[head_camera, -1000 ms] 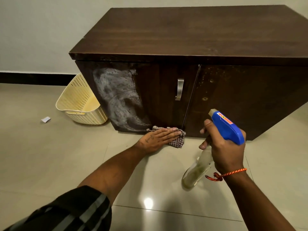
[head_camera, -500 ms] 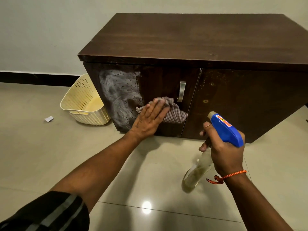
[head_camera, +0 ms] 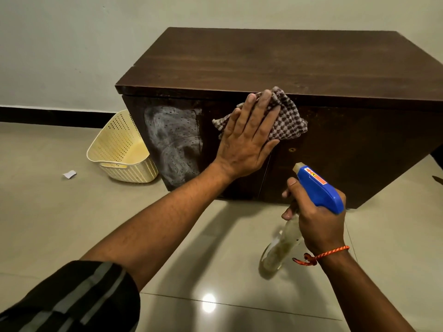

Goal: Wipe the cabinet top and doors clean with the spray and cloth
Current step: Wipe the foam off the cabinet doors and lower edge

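Half the cloth (head_camera: 287, 121) under the flat left hand (head_camera: 244, 142); spray bottle (head_camera: 318, 190) blurry.

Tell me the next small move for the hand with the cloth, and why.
Probably sweep the left hand left and down, dragging the cloth across the white smear. The hand presses the cloth flat high on the cabinet front, while the smear covers the left part of the left door.
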A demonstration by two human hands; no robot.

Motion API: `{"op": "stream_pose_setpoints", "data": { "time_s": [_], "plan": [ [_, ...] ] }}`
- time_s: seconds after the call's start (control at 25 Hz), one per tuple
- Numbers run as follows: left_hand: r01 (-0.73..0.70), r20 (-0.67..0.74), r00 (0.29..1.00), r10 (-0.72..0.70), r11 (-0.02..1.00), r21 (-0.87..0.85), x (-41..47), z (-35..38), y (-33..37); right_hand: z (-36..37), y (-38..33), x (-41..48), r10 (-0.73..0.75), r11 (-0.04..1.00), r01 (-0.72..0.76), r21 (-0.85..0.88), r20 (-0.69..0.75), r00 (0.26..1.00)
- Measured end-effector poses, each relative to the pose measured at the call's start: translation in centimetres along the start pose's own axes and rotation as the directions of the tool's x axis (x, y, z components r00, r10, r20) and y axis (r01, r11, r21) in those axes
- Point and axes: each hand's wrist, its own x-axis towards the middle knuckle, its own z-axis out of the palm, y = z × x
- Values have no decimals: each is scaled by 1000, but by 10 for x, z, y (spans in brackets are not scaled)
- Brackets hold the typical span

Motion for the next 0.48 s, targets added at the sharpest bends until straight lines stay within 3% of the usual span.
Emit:
{"op": "stream_pose_setpoints", "data": {
  "time_s": [0.16, 0.24, 0.36, 0.48],
  "plan": [
    [-254, 12, 967, 254, 963, 87, 10, -9, -22, -1, -2, 0, -7, 1000, 7, 6, 1, 1000],
    [-303, 25, 953, 302, 944, 133, 12, -15, -33, 2, -6, -1, -12, 999, 12, 38, -7, 1000],
    [-205, 16, 979, 205, 963, 175, 4, -20, -47, 4, -5, 0, -12, 1000, 12, 17, 9, 1000],
    [15, -41, 999, -9, 988, 155, -12, -23, -52, 4, -1, 1, 3, 1000, -3, 20, 24, 1000]
  ]
}}
